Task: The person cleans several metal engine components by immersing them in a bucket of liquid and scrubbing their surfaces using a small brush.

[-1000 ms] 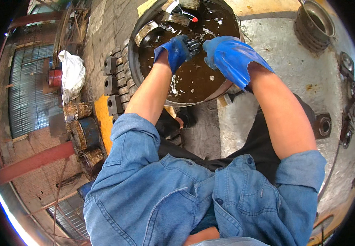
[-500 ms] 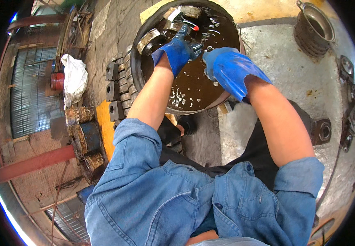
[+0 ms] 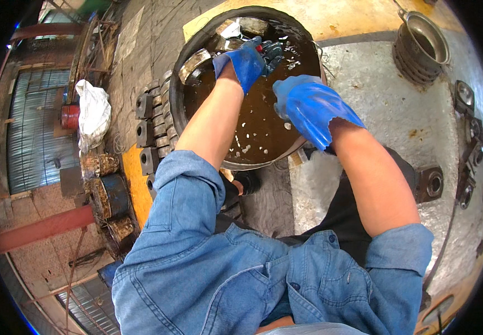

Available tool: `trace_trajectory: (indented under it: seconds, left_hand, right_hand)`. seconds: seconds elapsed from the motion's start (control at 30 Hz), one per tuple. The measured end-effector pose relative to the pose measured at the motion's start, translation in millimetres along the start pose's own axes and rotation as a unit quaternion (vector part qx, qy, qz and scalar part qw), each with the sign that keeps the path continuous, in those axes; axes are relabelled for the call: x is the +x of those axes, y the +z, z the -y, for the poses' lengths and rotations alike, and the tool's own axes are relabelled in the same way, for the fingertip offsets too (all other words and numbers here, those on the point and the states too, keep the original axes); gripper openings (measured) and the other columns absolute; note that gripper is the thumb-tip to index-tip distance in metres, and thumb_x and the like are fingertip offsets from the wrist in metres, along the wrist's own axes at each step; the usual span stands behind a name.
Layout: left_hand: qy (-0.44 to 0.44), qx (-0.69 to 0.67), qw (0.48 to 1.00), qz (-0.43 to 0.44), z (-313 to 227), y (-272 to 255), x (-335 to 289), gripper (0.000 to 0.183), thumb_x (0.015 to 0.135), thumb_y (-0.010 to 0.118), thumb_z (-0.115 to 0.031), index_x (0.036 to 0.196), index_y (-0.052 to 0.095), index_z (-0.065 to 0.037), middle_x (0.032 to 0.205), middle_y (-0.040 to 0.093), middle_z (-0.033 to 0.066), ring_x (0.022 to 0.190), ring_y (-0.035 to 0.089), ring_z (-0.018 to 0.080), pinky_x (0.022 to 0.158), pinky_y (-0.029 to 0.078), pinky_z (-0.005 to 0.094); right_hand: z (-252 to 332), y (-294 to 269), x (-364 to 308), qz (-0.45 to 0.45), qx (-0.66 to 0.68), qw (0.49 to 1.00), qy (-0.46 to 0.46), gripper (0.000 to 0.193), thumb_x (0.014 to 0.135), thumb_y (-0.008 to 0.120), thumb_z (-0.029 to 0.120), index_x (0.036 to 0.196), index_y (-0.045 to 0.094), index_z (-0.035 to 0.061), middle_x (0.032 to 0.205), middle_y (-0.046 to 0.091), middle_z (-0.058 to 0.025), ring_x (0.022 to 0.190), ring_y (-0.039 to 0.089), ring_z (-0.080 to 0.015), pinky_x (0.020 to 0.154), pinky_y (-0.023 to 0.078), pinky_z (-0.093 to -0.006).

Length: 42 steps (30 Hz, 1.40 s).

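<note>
A round black tub (image 3: 175,106) of dark brown liquid stands in front of me, with pale flecks on the surface. My left hand (image 3: 255,58), in a wet blue rubber glove, is over the liquid. Its thumb and fingers close around a small red-ended thing (image 3: 260,48) whose kind I cannot make out. Beside it, metal rings and blocks (image 3: 195,66) lie partly in the liquid along the far left inside of the tub. My right hand (image 3: 294,96), also blue-gloved, hovers over the tub's right side with its fingers curled; whatever they may hold is hidden.
Stacked dark metal blocks (image 3: 145,133) line the tub's left side. A ribbed metal pot (image 3: 420,47) stands at the far right, and a square block with a hole (image 3: 431,183) lies near my right leg. Rusty drums (image 3: 110,195) and a white sack (image 3: 93,111) are at the left.
My left hand has shifted slightly right and its spread fingers have closed around the red end. The right hand stays curled over the tub. The whole view has shifted slightly.
</note>
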<state>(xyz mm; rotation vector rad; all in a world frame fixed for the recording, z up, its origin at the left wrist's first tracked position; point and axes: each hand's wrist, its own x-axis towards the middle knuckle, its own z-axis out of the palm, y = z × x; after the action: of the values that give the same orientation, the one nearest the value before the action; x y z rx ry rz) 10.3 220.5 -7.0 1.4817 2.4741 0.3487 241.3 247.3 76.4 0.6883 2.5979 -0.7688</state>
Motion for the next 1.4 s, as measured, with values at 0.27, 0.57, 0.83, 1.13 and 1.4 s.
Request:
trace_trajectory:
  seconds: [0.27, 0.57, 0.83, 1.13, 1.4]
  left_hand:
    - [-0.176, -0.708, 0.649, 0.216, 2, -21, -64, 0.034, 0.109, 0.055, -0.029, 0.133, 0.064, -0.007, 0.114, 0.072, 0.0091, 0.102, 0.069, 0.02, 0.09, 0.057, 0.0386]
    - [-0.057, -0.516, 0.813, 0.264, 36, -37, -145, 0.038, 0.102, 0.067, -0.033, 0.116, 0.073, 0.002, 0.104, 0.076, 0.0135, 0.092, 0.073, 0.0215, 0.083, 0.059, 0.0347]
    - [-0.037, -0.327, 0.907, 0.264, 62, -43, -149, 0.034, 0.095, 0.076, -0.029, 0.111, 0.075, 0.002, 0.097, 0.076, 0.0094, 0.088, 0.068, 0.0163, 0.082, 0.056, 0.0318]
    - [-0.039, 0.076, 0.994, 0.074, 160, -100, -44, 0.11, 0.073, 0.091, -0.054, 0.155, 0.04, 0.0, 0.143, 0.061, 0.0252, 0.133, 0.059, 0.041, 0.11, 0.049, 0.0467]
    - [0.035, 0.258, 0.966, -0.003, 213, -84, 27, 0.113, 0.069, 0.093, -0.046, 0.158, 0.036, -0.004, 0.15, 0.055, 0.0229, 0.133, 0.058, 0.041, 0.111, 0.048, 0.0461]
  right_hand:
    - [-3, 7, 15, -0.279, -0.072, 0.958, 0.005, 0.056, 0.098, 0.066, 0.024, 0.15, 0.05, 0.0133, 0.144, 0.06, -0.0149, 0.118, 0.068, -0.0312, 0.105, 0.05, -0.0445]
    - [40, 42, 37, -0.147, -0.171, 0.966, -0.128, 0.063, 0.099, 0.058, 0.014, 0.159, 0.039, 0.0172, 0.157, 0.048, -0.0162, 0.127, 0.066, -0.0289, 0.107, 0.052, -0.0488]
    - [70, 35, 42, -0.017, -0.055, 0.993, -0.107, 0.049, 0.094, 0.069, 0.019, 0.142, 0.057, 0.0166, 0.132, 0.07, -0.0147, 0.124, 0.067, -0.0345, 0.101, 0.054, -0.051]
    - [53, 46, 65, -0.098, 0.14, 0.985, 0.016, 0.033, 0.095, 0.069, 0.028, 0.126, 0.066, 0.0165, 0.116, 0.074, -0.0174, 0.111, 0.07, -0.0378, 0.094, 0.056, -0.0463]
    - [54, 20, 52, -0.141, 0.182, 0.973, 0.0, 0.033, 0.094, 0.07, 0.029, 0.126, 0.067, 0.0199, 0.113, 0.075, -0.0153, 0.106, 0.071, -0.038, 0.091, 0.057, -0.0464]
